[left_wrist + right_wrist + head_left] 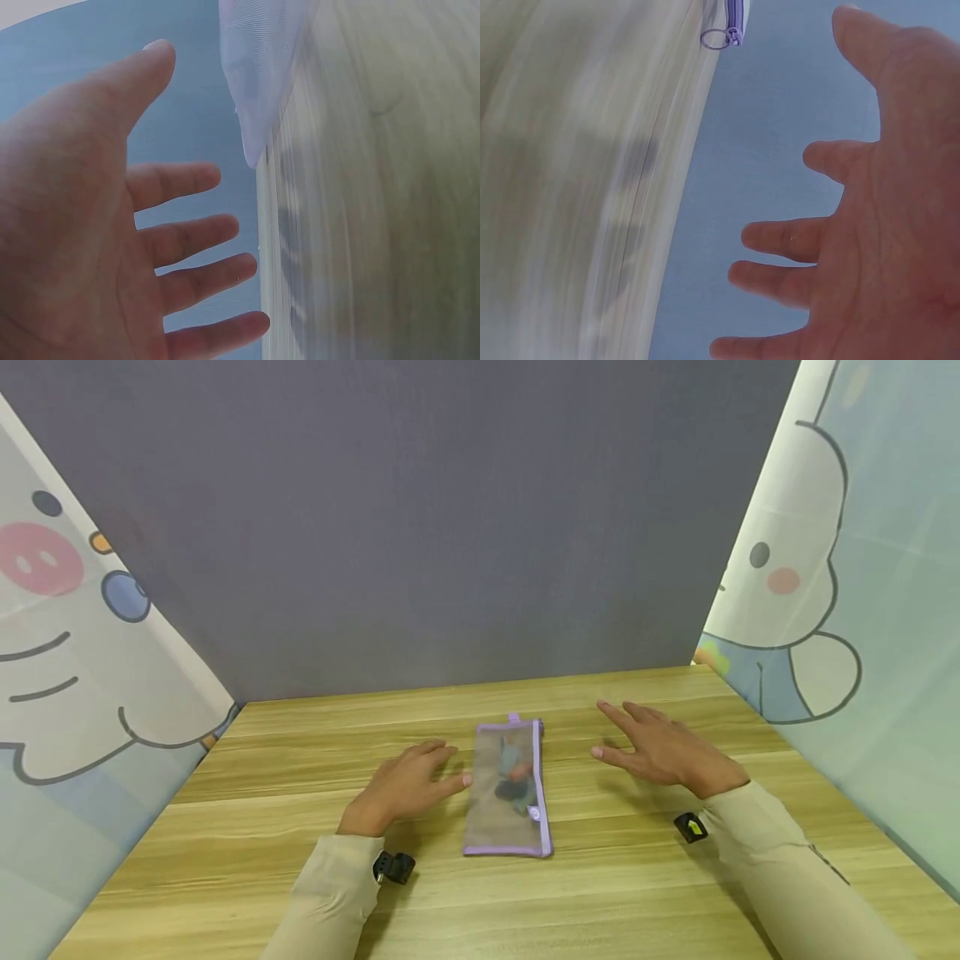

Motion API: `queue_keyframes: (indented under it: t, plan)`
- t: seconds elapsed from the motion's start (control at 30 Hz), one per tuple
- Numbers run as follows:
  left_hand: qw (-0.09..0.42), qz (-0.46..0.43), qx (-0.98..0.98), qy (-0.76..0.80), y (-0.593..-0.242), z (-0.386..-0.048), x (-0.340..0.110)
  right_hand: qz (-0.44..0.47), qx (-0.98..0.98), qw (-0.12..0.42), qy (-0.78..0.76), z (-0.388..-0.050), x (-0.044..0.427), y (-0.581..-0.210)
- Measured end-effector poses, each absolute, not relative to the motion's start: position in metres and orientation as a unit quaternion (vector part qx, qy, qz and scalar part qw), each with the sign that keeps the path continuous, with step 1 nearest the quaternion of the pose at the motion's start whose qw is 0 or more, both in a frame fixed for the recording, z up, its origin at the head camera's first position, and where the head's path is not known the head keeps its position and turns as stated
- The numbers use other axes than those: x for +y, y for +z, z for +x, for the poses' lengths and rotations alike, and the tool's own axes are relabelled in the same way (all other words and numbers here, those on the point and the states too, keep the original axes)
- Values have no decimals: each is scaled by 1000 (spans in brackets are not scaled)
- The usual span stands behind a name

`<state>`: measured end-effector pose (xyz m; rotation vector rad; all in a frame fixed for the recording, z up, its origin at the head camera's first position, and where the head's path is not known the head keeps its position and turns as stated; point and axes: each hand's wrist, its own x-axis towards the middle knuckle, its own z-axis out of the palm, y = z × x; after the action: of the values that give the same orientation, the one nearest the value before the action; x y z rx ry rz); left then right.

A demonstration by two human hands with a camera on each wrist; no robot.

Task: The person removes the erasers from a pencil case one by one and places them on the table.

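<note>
A see-through mesh zipper pouch (491, 810) with purple edging lies flat on the wooden table. Inside it are small blue, red and dark things (514, 774), too blurred to name. The zipper runs along its right side; in the right wrist view its purple slider and ring (733, 36) show at the top. My left hand (408, 783) hovers just left of the pouch, fingers spread, thumb near its edge; I cannot tell whether they touch. Farther off on the right, my right hand (663, 747) is held above the table with fingers extended, holding nothing.
The wooden table (300, 752) ends at a dark grey upright panel (465, 527) at the back. Cloths with cartoon animals hang at the left (67, 677) and right (885, 610). A small black device (393, 867) sits at the left wrist, another (690, 827) at the right.
</note>
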<state>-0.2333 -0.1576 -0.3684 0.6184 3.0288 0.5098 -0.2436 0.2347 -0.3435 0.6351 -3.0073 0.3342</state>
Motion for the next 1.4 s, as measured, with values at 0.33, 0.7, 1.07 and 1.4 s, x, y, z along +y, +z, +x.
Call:
queue_keyframes:
  t: [0.33, 0.7, 1.07, 1.4]
  plan:
    - [-3, 225, 958, 176, -370, -238, -155, 230, -961, 17, 150, -244, 232, -345]
    - [8, 250, 944, 213, -365, -241, -141, 245, -954, -7, 172, -247, 223, -343]
    - [43, 251, 940, 229, -354, -245, -117, 251, -945, -8, 209, -247, 206, -353]
    - [39, 283, 938, 197, -362, -235, -102, 275, -930, -31, 242, -242, 188, -365]
